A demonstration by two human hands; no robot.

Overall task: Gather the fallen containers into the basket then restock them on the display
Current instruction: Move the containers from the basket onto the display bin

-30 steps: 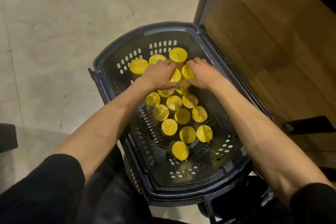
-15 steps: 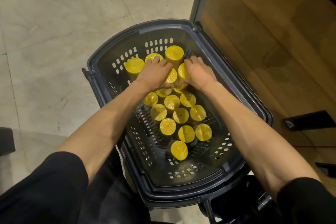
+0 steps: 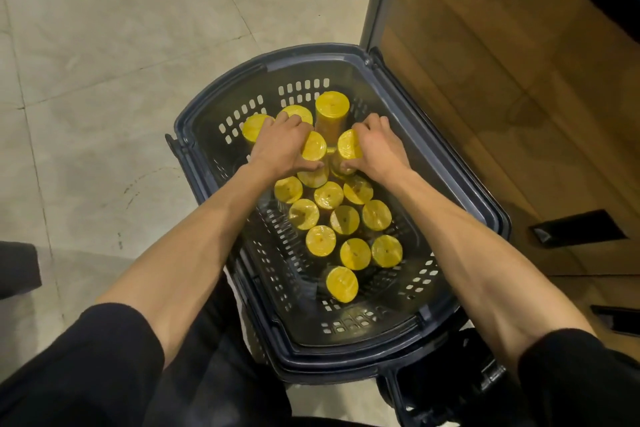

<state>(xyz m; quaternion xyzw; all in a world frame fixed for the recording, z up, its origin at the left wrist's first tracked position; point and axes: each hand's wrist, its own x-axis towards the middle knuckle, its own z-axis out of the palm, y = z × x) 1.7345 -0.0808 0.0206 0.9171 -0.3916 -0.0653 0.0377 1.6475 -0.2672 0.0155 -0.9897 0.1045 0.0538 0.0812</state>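
Basket at frame centre stocked with upright yellow-lidded containers; left hand and right hand at upper middle, each wrapped round one container, thumb underneath, likely to lift a pair out for restocking.

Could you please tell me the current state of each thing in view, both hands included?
Basket: holds many containers.
Standing containers: upright, yellow lids on.
Front container: leaning, set apart from the cluster.
Left hand: fingers curled round the left tilted container.
Right hand: fingers curled round the right tilted container.
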